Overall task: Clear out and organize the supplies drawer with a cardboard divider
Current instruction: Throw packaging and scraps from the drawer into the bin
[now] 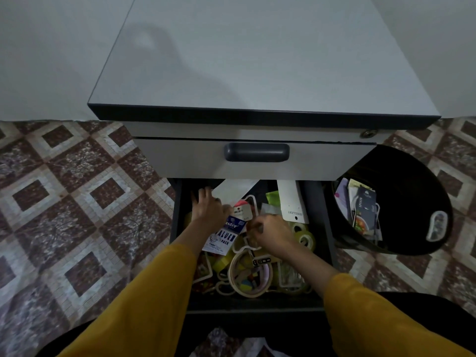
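The cabinet top is pale grey with a near-black front edge. The closed drawer front below it is the same grey, and its handle is dark slate. The open drawer is black inside. The floor tiles show mottled brown and cream nested diamonds. The sleeves are mustard yellow. A packet is blue and white, the tape rolls are yellowish, and the bin on the right is black.

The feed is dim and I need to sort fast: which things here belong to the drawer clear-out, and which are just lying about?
For the job: open drawer, blue-and-white packet, tape rolls, white card, wooden hoop, black bin holding packets. No cardboard divider in view.

Just lying about: closed upper drawer, cabinet top, tiled floor.
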